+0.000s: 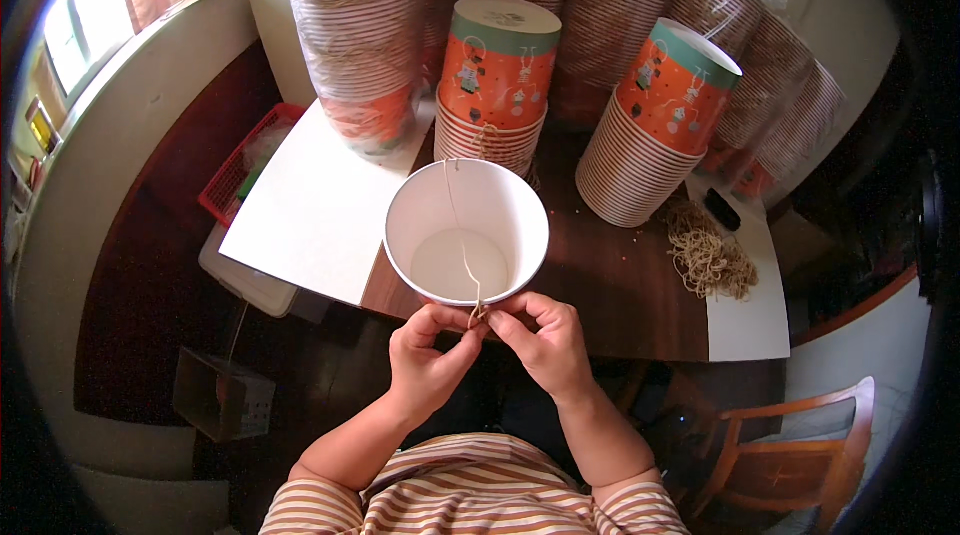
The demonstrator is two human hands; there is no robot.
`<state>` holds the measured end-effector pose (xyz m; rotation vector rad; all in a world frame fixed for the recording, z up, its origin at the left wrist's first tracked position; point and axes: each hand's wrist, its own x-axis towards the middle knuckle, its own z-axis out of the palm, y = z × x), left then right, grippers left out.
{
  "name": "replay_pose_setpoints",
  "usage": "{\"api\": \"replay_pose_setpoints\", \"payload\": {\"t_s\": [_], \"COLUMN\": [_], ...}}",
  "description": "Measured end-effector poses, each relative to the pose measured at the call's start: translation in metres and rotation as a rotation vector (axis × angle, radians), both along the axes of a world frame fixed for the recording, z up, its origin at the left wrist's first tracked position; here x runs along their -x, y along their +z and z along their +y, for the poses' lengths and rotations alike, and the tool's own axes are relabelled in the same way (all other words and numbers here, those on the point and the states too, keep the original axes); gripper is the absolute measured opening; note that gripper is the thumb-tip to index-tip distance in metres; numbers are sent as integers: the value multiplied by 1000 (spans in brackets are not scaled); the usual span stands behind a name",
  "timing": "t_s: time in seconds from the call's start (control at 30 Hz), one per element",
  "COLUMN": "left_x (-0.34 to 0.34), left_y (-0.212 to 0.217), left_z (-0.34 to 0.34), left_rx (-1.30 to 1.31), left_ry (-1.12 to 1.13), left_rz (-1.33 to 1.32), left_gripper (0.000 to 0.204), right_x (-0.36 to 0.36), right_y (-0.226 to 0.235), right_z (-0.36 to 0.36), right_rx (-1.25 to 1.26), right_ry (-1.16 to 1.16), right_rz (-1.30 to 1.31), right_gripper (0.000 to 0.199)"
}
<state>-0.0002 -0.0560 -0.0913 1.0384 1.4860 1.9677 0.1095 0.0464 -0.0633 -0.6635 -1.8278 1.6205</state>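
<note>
Fingers (446, 317), left and right, pinch your twine (474, 277) by the near rim of the paper bucket (425, 220); far end looks attached, near end unfinished.

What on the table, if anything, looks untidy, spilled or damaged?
The tangled heap of beige string looks untidy: its loops sprawl on the right side of the table, beside a black object, unlike the neatly nested paper buckets. No spill or damage is visible.
</note>
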Motion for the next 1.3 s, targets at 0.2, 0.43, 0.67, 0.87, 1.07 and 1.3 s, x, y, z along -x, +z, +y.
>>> {"api": "replay_pose_setpoints", "payload": {"t_s": [0.2, 0.43, 0.67, 0.87, 1.07, 1.3], "left_x": [0, 3, 3, 5, 8, 5], "left_y": [-1, -5, -6, 0, 0, 4], "left_z": [0, 1, 2, 1, 0, -1], "left_rx": [5, -13, -17, -6, -12, 10], "left_ry": [23, 91, 141, 193, 196, 77], "left_rz": [64, 123, 222, 383, 438, 102], "left_gripper": [11, 13, 16, 16, 14, 10], "right_x": [1, -10, -6, 2, 7, 7], "right_y": [7, 22, 31, 24, 17, 6], "right_z": [-2, -1, -6, -9, -7, -3], "right_rx": [-79, -333, -1088, -1258, -1253, -1019], "right_ry": [-6, -88, -261, -352, -348, -240], "right_rz": [-46, -93, -109, -143, -148, -179], "right_gripper": [11, 14, 22, 22, 21, 13]}}
